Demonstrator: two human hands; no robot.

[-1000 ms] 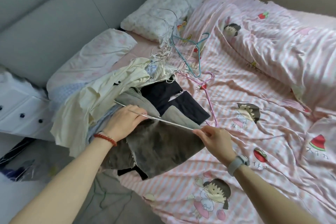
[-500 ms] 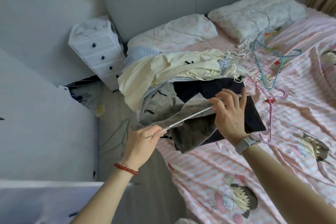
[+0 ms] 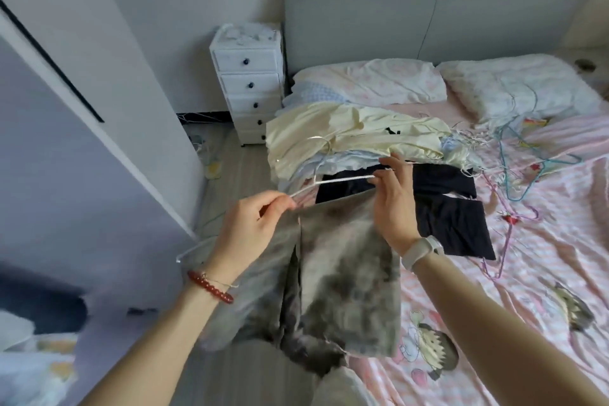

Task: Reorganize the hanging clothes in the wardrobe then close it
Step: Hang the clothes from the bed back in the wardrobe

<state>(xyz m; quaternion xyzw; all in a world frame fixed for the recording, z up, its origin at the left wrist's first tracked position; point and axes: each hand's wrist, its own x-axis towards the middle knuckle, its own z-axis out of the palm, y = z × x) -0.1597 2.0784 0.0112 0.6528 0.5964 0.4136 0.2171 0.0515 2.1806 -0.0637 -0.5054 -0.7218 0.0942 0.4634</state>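
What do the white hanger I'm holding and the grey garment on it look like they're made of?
White hanger: thin, rod-like and matte white, probably coated wire or slim plastic; the look doesn't settle which. Left hand and right hand pinch its ends. Grey garment: soft fabric with a mottled, washed-out dark and light grey finish, hanging limp in folds; possibly cotton or denim-like cloth.
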